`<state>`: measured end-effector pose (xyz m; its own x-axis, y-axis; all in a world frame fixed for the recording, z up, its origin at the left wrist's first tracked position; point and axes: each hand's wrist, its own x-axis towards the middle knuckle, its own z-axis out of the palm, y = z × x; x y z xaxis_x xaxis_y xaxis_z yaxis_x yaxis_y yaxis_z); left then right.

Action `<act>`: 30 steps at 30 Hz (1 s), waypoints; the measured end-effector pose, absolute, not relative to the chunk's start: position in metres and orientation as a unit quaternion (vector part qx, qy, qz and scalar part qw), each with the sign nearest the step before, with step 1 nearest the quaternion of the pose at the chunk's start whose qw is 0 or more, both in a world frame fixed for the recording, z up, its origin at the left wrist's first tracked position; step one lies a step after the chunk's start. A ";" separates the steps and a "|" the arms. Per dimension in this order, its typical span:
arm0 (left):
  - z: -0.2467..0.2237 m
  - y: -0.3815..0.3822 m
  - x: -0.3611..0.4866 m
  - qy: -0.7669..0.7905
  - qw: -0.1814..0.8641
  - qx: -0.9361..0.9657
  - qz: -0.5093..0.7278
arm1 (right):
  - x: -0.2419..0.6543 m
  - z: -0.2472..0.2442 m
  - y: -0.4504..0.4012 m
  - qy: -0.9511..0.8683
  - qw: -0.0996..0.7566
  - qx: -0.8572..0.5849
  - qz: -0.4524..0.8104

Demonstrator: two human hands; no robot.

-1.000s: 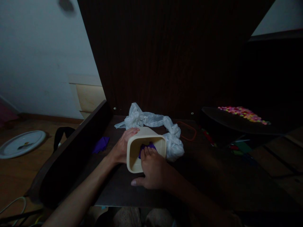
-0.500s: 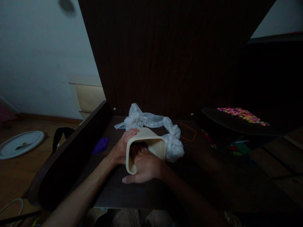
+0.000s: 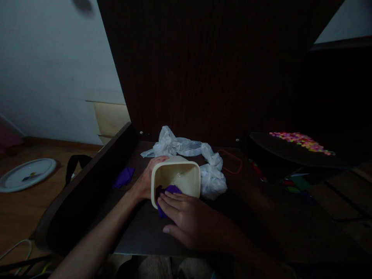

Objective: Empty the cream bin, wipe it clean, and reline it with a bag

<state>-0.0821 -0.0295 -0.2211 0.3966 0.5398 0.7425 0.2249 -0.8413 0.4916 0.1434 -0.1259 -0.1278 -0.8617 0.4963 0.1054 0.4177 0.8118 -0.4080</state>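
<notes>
A cream plastic container (image 3: 188,179) lies tipped over on the dark wooden surface, its open mouth turned toward me. My left hand (image 3: 147,179) is closed around its left side and top, with part of the fingers hidden behind it. At the lower left of the mouth, my right hand (image 3: 190,221) presses a purple cloth (image 3: 173,189) against the rim and inner wall, fingers laid over the cloth and thumb apart below. Some of the cloth hangs over the rim. Behind and right of the container lies a knotted white plastic bag (image 3: 214,181).
Another folded purple cloth (image 3: 123,177) lies left of my left hand, near the raised side board (image 3: 87,188). An orange-red loop (image 3: 238,166) rests behind the bag. To the right, a dark corner shelf (image 3: 276,151) bears colourful beads (image 3: 303,142). On the floor at left is a white oval lid (image 3: 43,170).
My right hand has drawn back out of the container toward me, bringing the purple cloth to the rim. The container's mouth has shifted slightly left and its inside shows more.
</notes>
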 end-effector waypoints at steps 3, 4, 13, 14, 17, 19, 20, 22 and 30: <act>-0.224 -0.027 -0.083 0.236 0.178 0.814 0.500 | 0.150 -0.131 -0.127 -0.949 0.122 -0.242 0.159; -0.225 -0.027 -0.084 0.238 0.183 0.812 0.501 | 0.151 -0.133 -0.126 -0.950 0.124 -0.250 0.138; -0.231 -0.021 -0.096 0.277 0.186 0.815 0.473 | 0.139 -0.151 -0.113 -0.957 0.078 -0.278 -0.029; -0.230 -0.021 -0.097 0.282 0.178 0.818 0.469 | 0.137 -0.152 -0.112 -0.956 0.080 -0.279 -0.033; -0.221 -0.024 -0.096 0.273 0.115 0.836 0.461 | 0.135 -0.158 -0.111 -0.949 0.116 -0.292 -0.034; -0.214 -0.026 -0.093 0.255 0.048 0.844 0.469 | 0.134 -0.163 -0.108 -0.936 0.168 -0.308 -0.024; -0.210 -0.028 -0.091 0.247 0.019 0.845 0.475 | 0.132 -0.166 -0.107 -0.927 0.199 -0.317 -0.015; -0.203 -0.031 -0.087 0.247 -0.011 0.842 0.479 | 0.128 -0.172 -0.103 -0.906 0.261 -0.332 0.001; -0.205 -0.034 -0.082 0.275 -0.042 0.839 0.468 | 0.105 -0.180 -0.095 -0.846 0.371 -0.375 0.072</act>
